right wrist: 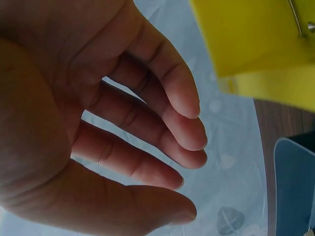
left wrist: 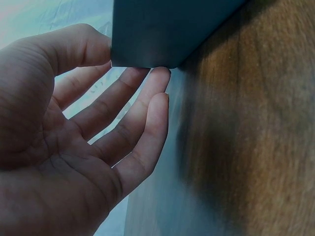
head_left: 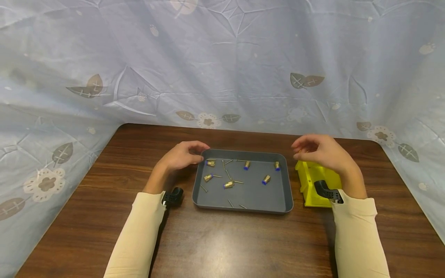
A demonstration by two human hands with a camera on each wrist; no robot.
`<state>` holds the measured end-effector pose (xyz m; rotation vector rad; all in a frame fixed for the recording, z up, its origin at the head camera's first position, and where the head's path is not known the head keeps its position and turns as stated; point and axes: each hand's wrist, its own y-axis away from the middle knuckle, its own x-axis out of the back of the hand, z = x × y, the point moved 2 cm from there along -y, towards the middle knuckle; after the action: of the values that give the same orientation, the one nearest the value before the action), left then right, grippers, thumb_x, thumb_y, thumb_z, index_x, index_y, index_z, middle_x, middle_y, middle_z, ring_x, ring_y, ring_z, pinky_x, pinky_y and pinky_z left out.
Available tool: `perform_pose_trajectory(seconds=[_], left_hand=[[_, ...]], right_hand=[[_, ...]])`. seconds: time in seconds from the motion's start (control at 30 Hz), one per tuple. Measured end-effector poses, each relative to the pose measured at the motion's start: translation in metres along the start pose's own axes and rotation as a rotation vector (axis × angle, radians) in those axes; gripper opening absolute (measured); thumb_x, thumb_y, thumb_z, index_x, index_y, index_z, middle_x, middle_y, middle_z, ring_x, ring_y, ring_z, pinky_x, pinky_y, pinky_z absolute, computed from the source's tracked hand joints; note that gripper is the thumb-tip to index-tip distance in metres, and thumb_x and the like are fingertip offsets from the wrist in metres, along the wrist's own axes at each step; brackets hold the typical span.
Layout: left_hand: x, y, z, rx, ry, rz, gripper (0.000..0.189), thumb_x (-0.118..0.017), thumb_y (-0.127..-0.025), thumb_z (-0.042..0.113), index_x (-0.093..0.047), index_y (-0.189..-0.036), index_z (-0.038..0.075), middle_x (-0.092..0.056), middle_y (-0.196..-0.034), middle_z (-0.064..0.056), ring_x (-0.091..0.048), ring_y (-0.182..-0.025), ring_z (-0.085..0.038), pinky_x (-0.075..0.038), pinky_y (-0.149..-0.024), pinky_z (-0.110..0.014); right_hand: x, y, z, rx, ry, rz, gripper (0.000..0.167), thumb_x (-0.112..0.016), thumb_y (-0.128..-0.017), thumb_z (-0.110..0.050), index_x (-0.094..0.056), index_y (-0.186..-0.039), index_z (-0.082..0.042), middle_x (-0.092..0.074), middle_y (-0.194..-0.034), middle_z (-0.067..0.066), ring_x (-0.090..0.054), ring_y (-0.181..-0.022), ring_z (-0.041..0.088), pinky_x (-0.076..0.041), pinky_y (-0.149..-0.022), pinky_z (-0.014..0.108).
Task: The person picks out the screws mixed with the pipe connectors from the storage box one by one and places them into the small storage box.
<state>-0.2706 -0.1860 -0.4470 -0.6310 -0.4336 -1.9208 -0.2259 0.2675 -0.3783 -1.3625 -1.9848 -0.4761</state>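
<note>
A shallow grey tray (head_left: 257,197) lies on the table with several brass push-in fittings with blue collars (head_left: 266,180) and thin screws (head_left: 204,188) scattered in it. At the tray's far left corner is my left hand (head_left: 180,155). Its thumb and fingertips (left wrist: 160,76) rest against the outside of the tray (left wrist: 147,34), fingers loosely bent. My right hand (head_left: 323,152) hovers over the far end of a yellow bin (head_left: 314,197), thumb and fingers apart with nothing between them. In the right wrist view, a screw (right wrist: 295,17) shows inside the bin (right wrist: 246,44).
The brown wooden table (head_left: 222,243) reaches back to a pale blue patterned curtain (head_left: 222,77), which also hangs along both sides. Bin and tray stand side by side with a narrow strip of table between them. Each wrist wears a black camera mount (head_left: 172,197).
</note>
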Motion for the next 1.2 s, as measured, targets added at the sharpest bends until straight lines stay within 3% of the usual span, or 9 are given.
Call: perform_pose_trajectory(seconds=[0.37, 0.53, 0.87, 1.2], left_hand=[[0.001, 0.0, 0.002, 0.007, 0.003, -0.003, 0.045, -0.071, -0.098, 0.006, -0.071, -0.143, 0.006, -0.067, -0.14, -0.019, -0.061, -0.128, -0.034, -0.053, -0.1, -0.046], [0.001, 0.0, 0.002, 0.013, 0.007, -0.004, 0.045, -0.071, -0.098, 0.005, -0.071, -0.143, 0.006, -0.067, -0.141, -0.019, -0.06, -0.128, -0.035, -0.053, -0.098, -0.045], [0.001, 0.0, 0.003, 0.01, 0.009, -0.009, 0.045, -0.072, -0.099, 0.006, -0.071, -0.143, 0.006, -0.067, -0.141, -0.019, -0.06, -0.129, -0.035, -0.055, -0.096, -0.043], [0.001, 0.0, 0.002, 0.018, 0.006, -0.01, 0.044, -0.072, -0.099, 0.006, -0.07, -0.143, 0.006, -0.066, -0.142, -0.019, -0.059, -0.131, -0.035, -0.055, -0.097, -0.043]], right_hand=[[-0.015, -0.011, -0.01, 0.056, -0.029, -0.062, 0.026, -0.085, -0.097, -0.015, -0.078, -0.12, -0.005, -0.078, -0.109, 0.005, -0.069, -0.098, 0.025, -0.057, -0.081, 0.03], [-0.022, -0.016, -0.009, 0.084, -0.061, -0.075, 0.027, -0.084, -0.095, -0.007, -0.077, -0.12, -0.002, -0.078, -0.106, 0.006, -0.069, -0.095, 0.024, -0.059, -0.079, 0.03], [-0.033, -0.023, -0.014, 0.117, -0.064, -0.103, 0.031, -0.087, -0.093, -0.006, -0.077, -0.122, -0.005, -0.076, -0.113, 0.017, -0.07, -0.094, 0.025, -0.06, -0.078, 0.031], [-0.051, -0.034, -0.026, 0.161, -0.045, -0.163, 0.033, -0.09, -0.091, -0.005, -0.077, -0.121, -0.006, -0.077, -0.111, 0.012, -0.07, -0.095, 0.022, -0.06, -0.09, 0.034]])
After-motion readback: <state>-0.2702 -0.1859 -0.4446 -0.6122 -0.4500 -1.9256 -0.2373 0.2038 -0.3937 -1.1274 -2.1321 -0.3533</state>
